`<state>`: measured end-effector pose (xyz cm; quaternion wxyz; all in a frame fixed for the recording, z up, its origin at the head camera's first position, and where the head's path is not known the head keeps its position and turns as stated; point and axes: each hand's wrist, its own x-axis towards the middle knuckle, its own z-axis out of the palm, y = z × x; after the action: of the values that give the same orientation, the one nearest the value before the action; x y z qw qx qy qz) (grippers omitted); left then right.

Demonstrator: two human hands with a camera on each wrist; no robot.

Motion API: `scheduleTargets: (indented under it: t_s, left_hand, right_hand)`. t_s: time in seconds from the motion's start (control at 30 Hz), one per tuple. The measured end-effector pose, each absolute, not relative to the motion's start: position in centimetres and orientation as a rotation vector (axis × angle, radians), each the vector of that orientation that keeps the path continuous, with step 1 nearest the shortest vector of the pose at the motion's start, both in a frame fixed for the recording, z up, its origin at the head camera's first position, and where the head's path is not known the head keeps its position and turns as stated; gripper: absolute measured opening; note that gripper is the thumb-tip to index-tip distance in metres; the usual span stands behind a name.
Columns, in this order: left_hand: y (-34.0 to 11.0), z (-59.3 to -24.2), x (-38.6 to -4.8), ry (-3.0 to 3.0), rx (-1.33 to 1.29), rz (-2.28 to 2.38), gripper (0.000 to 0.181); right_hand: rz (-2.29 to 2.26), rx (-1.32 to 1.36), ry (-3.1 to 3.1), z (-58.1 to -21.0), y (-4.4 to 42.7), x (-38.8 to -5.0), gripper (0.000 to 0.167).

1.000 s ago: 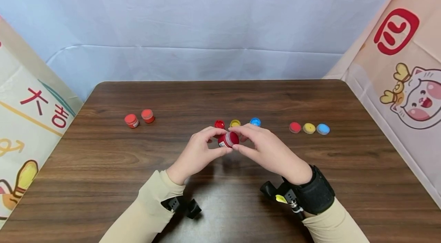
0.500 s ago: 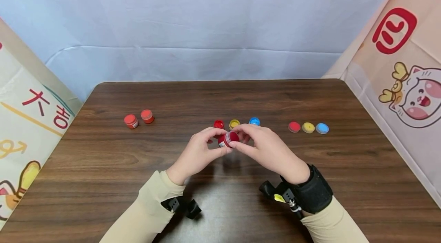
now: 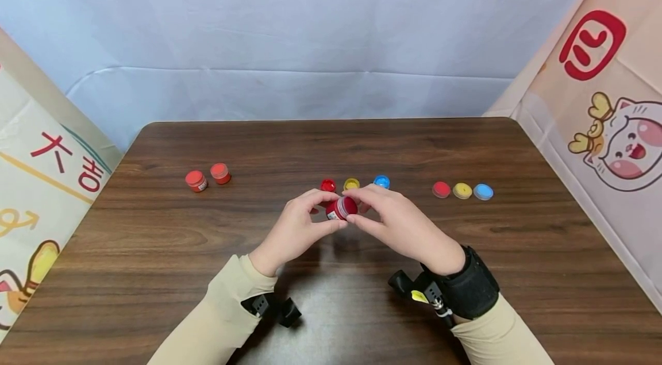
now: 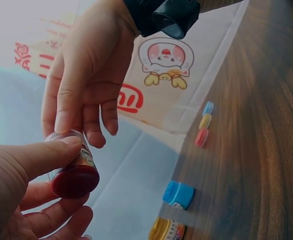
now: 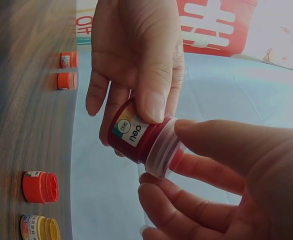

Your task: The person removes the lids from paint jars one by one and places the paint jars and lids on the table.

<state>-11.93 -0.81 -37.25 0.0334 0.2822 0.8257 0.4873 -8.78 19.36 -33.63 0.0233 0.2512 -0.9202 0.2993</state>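
Observation:
A dark red paint jar [image 3: 335,211] is held tilted above the table, its lid end turned to the right. My left hand [image 3: 292,226] grips the jar body between thumb and fingers. On the clear ridged lid [image 5: 161,149], my right hand [image 3: 398,224] has its thumb and fingers curled round the rim. The label on the jar shows in the right wrist view, where the left thumb presses beside it. Just behind the hands stand a lidless red jar [image 5: 39,187], a lidless yellow jar [image 3: 351,183] and a lidless blue jar [image 3: 381,181].
Two lidded orange-red jars [image 3: 196,180] stand at the left of the wooden table [image 3: 155,261]. Toward the right lie a red lid [image 3: 441,189], a yellow lid [image 3: 462,191] and a blue lid [image 3: 483,191] in a row. A pale cloth [image 3: 289,31] hangs behind the table.
The right thumb and fingers shift round the lid's rim, forward over it and then back. My left hand stays nearly still with the jar, and the other jars and lids have not moved.

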Motion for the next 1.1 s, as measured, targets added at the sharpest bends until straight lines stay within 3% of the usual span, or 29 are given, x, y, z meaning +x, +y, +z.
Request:
scheduleTargets:
  t_s: [0.53,1.1]
  left_hand:
    - [-0.75,-37.60,-11.99,2.521,0.871,1.515,0.036]
    - [-0.80,-37.85,-11.98,2.392,0.939,1.546,0.040]
  right_hand:
    - [0.906,0.687,-2.864,-33.57,19.24,-8.85,0.047]
    - [0.925,0.820,-2.825,-33.48,19.64,-8.80,0.047]
